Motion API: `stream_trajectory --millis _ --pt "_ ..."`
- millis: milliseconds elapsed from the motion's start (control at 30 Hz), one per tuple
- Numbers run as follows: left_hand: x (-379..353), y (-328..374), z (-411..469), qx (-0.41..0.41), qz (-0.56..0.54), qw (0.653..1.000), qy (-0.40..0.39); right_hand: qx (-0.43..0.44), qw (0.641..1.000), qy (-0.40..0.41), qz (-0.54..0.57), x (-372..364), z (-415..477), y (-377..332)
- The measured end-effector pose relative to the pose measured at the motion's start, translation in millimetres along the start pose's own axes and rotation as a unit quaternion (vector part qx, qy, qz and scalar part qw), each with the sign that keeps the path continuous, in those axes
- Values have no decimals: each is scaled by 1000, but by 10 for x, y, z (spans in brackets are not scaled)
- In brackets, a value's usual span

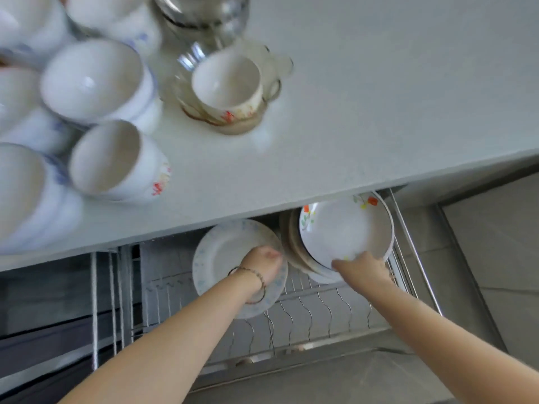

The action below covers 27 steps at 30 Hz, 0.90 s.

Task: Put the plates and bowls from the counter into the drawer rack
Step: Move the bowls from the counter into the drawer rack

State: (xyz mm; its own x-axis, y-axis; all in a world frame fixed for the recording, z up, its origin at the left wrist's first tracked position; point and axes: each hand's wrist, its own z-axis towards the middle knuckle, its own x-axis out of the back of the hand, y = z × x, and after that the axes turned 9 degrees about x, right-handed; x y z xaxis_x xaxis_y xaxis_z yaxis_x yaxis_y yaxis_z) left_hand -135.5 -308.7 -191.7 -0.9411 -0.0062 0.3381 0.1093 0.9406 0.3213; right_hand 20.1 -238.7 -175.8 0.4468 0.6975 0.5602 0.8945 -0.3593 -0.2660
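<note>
The left hand (264, 265) gripped the blue plate (221, 252) and the right hand (364, 271) pinched the flowered plate (344, 228) by its rim, both at the drawer rack (315, 312). The close plates could knock and chip.

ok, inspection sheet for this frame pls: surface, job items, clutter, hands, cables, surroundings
Surface: pale counter, open drawer rack below its front edge.
Job's things: white bowls crowded at the counter's left; another bowl sits in a glass dish. The blue-patterned plate and the flowered plate are down at the rack, the flowered one in front of a row of plates standing there.
Clutter: glass jar at the counter's back, blurred.
Grippers: left hand holds the blue-patterned plate; right hand grips the flowered plate's lower rim.
Cables: nothing seen.
Surroundings: tiled floor right of the drawer.
</note>
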Motion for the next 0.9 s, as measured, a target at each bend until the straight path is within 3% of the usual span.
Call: stream_trajectory --millis 133,233,333,467,600,767,900 --pt "687 -221 -505 -10 -154 986 58 152 979 -73 -114 98 -650 -573" --pt "1274 -364 -818 -39 -271 953 131 265 954 -108 -91 78 -999 -1131" --pt "1779 -490 -946 -36 -367 914 167 333 939 -91 -3 -64 -1161 -1765" --pt "2140 -449 -973 -8 -410 908 88 291 942 -132 103 -350 -1233 -2482" --pt "2224 -392 -944 -11 -401 915 45 253 940 -159 166 -734 -1128 -2699" --pt "2204 -394 -938 -38 -395 917 33 252 943 -96 195 -816 -1125 -2454" --pt "2058 -506 -1059 -43 -288 957 6 289 941 -111 139 -645 -1322 -1922"
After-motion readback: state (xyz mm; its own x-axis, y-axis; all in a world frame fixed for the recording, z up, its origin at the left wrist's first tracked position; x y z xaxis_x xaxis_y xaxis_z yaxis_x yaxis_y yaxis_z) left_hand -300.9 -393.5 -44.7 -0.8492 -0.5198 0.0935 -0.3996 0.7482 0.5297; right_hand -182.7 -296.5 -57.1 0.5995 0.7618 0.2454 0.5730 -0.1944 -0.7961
